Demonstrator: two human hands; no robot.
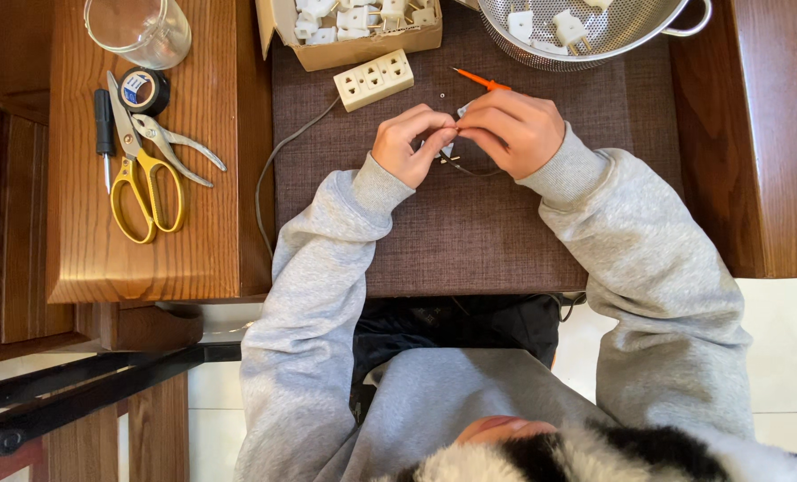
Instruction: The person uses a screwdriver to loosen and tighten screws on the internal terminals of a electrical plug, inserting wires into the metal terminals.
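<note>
Both hands pinch a small white plug [449,145] with wire [470,170] at mat centre: left hand [407,145], right hand [510,132] holding an orange screwdriver [480,80]. Wiring looks unfinished; socket strip [373,79] at 11 o'clock.

mat [470,241]: bare toward the near edge | far edge blocked: cardboard box [363,49], socket strip [374,79], colander [595,40] | left: cable [269,170], scissors [144,183], pliers [179,147], tape roll [143,90], glass jar [139,29]

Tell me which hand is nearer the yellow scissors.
Left. The left hand is right of the scissors, across the mat's edge; the right hand lies farther right, beyond the left hand.
</note>
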